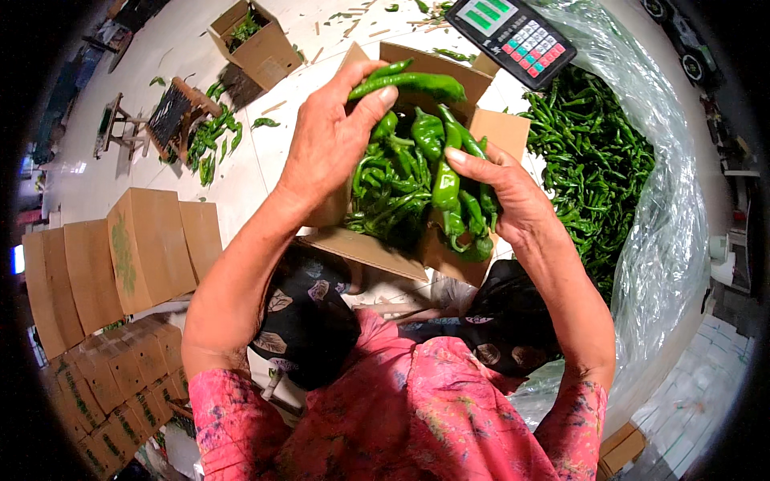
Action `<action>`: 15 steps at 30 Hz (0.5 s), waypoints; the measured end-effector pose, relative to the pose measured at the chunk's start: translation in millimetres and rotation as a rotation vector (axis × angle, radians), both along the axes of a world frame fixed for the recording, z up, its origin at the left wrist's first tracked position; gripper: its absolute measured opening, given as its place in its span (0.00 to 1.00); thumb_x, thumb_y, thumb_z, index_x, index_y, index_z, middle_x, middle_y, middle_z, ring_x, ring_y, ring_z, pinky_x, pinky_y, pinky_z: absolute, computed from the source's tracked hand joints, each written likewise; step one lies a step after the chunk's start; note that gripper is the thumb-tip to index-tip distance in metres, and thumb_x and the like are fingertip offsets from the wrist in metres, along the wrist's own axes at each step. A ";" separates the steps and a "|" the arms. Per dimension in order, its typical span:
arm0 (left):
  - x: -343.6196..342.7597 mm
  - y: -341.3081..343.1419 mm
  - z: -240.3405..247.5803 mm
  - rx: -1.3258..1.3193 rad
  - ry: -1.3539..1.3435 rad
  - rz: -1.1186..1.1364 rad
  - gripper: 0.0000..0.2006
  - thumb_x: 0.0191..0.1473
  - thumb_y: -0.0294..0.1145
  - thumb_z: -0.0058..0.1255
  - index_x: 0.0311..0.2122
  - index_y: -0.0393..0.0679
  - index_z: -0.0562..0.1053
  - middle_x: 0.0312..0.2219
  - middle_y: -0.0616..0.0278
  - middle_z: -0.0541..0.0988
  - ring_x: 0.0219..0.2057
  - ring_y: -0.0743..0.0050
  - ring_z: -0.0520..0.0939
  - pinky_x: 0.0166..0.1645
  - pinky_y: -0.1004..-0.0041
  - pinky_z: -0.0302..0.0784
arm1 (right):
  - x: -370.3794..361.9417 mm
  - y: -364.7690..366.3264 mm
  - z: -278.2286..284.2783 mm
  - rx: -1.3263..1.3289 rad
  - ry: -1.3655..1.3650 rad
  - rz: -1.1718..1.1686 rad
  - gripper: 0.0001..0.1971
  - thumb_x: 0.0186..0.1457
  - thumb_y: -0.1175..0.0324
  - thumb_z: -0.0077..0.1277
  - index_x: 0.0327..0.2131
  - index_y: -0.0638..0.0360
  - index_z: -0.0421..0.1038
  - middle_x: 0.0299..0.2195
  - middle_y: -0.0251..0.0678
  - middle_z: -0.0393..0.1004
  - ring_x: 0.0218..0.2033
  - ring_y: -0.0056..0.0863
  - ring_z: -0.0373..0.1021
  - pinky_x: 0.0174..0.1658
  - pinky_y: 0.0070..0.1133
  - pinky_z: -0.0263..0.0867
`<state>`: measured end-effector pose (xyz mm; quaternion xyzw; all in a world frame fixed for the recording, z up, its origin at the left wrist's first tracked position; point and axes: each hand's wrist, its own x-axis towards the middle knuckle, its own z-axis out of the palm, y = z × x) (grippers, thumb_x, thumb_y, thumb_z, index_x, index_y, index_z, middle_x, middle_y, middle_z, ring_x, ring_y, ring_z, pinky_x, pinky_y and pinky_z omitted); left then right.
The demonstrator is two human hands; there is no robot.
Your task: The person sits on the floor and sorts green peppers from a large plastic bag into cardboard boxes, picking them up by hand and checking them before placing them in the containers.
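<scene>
Right in front of me stands an open cardboard box [377, 255] partly filled with green peppers [393, 196]. My left hand [337, 120] is closed around a couple of long green peppers [421, 83], held above the box's left and far side. Several more glossy green peppers [447, 180] are gripped in my right hand [501, 188], over the box's right side, with its thumb lying across them. My right fingers are mostly hidden behind those peppers. The box's flaps are folded outward.
A large heap of green peppers [593, 168] lies at right in clear plastic sheeting [670, 208]. A digital scale display [513, 40] stands beyond the box. Another box [257, 52] and a small stool [178, 120] are far left, among scattered peppers. Cardboard boxes [148, 248] are stacked at left.
</scene>
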<state>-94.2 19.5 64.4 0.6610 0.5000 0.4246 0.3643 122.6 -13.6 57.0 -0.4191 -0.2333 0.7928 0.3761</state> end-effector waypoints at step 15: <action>-21.1 23.2 -8.8 -0.180 0.153 0.020 0.18 0.57 0.38 0.50 0.49 0.38 0.73 0.36 0.59 0.81 0.37 0.74 0.78 0.43 0.73 0.73 | 13.3 17.4 -39.4 -0.012 -0.166 -0.199 0.21 0.56 0.79 0.47 0.54 0.69 0.57 0.48 0.53 0.71 0.44 0.38 0.74 0.44 0.27 0.76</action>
